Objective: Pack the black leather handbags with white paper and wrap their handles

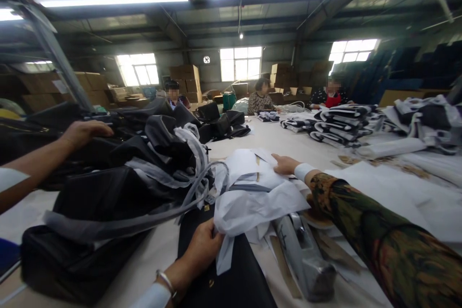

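Note:
My left hand (202, 245), with a silver bangle at the wrist, is closed on the lower edge of crumpled white paper (252, 207). Beneath this hand lies a flat black bag (231, 274) with small gold-coloured fittings. My right hand (287, 164), in a camouflage sleeve, pinches the far right edge of the white paper; its fingers are partly hidden. Left of the paper are black bags (94, 197), with a strap wrapped in translucent plastic (119, 226) curving toward it. Close to my right forearm sits a grey metal tape dispenser (306, 260).
From the left, another person's hand (84, 134) reaches over the black bags. Stacked black pieces with white edging (341, 122) stand at the right back. White sheets (386, 192) lie to the right. Several people sit across the table (288, 139); cardboard boxes (186, 79) stand behind.

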Available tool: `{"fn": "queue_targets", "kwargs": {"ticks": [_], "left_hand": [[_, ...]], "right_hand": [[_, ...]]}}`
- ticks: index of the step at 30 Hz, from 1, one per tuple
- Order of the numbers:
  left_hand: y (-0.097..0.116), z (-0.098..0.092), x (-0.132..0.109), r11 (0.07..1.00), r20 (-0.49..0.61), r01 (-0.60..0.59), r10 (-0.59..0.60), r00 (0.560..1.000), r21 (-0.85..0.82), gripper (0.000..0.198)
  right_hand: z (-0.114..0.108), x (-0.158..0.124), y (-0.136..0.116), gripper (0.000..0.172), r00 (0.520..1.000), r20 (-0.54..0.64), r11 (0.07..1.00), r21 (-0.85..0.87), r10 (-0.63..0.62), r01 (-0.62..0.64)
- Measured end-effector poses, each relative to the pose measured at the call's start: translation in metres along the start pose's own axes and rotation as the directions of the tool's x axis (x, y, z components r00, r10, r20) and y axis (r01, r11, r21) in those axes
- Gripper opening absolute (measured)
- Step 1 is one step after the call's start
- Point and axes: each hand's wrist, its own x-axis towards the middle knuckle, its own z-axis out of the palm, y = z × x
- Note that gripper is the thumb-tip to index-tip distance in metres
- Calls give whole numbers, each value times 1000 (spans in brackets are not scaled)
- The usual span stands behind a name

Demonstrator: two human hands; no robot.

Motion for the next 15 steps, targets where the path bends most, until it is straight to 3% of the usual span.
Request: {"fn": "queue_targets", "kwargs": {"ticks": [9, 15], "left_hand": [[-7, 0, 2, 1000, -4, 2, -2, 1000, -15, 31], [-7, 0, 1, 1000, -19, 3, -3, 1000, -20, 30]], "right_hand": [[5, 10, -4, 47, 1000, 17, 996, -94, 12, -10], [10, 2, 7, 35, 993, -111, 987, -155, 29, -46]]}}
